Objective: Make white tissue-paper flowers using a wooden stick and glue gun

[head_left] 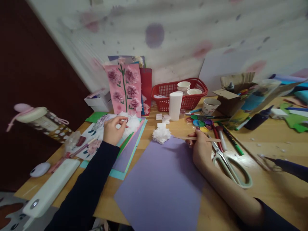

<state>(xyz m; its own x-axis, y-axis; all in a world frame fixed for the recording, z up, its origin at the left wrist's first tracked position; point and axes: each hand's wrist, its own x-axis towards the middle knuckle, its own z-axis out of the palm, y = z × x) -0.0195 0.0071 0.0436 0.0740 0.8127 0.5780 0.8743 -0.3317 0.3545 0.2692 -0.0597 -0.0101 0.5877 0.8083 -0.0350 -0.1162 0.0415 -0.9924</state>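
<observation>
A person in dark sleeves works at a wooden table (103, 205), the right hand (202, 149) clamped around a flat wooden stick (214, 140) between thumb and fingers. The stick's far end points at a ruffled white paper flower (161, 134) — just beside it, though from where I stand I cannot tell whether the two touch. The flower sits at the top corner of a large purple sheet (163, 183).

The left hand (114, 130) is raised over a heap of white tissue (132, 126), its thumb and forefinger curled close together; I cannot tell whether anything is pinched between the tips. Beneath the tissue lies a stack of colored paper (127, 154).

Scissors (233, 168) rest beside the right forearm, near small paint pots (198, 123) and a paper cup (211, 106). Behind them — along the wall — stand a red basket (166, 91) holding white bowls (183, 85) and a pink card (124, 89) decorated with purple blossoms on a green stem.
</observation>
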